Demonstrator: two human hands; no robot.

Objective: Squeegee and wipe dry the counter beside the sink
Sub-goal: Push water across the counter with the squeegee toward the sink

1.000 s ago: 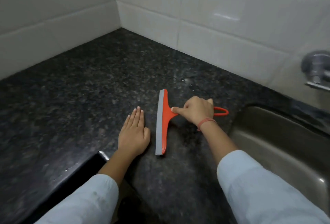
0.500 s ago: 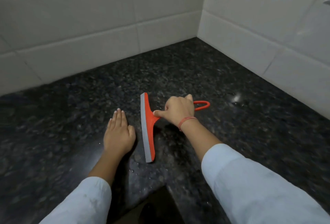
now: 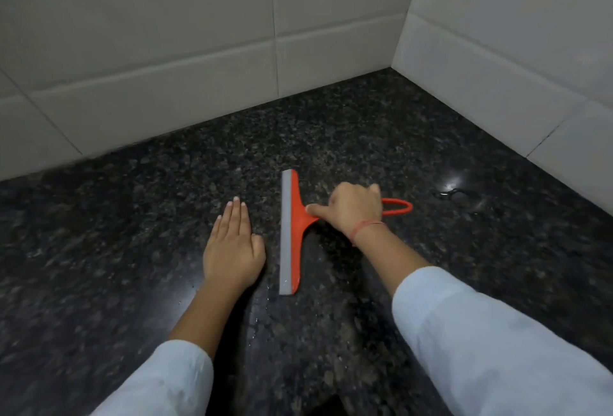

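Note:
An orange squeegee (image 3: 292,233) with a grey rubber blade lies on the dark speckled granite counter (image 3: 365,137), its blade running near to far. My right hand (image 3: 353,208) is closed around its handle, index finger stretched along the neck; the handle's loop sticks out to the right. Just left of the blade, my left hand (image 3: 232,246) rests flat on the counter, fingers together, holding nothing. Small water drops dot the counter near the blade's near end.
White tiled walls (image 3: 166,51) meet in a corner at the far right of the counter. A small puddle (image 3: 449,192) glints by the right wall. The sink is out of view. The counter's front edge shows at the bottom.
The view has swung left, away from the sink and tap, toward the wall corner. The squeegee and both hands have slid left along the counter; the grip is unchanged.

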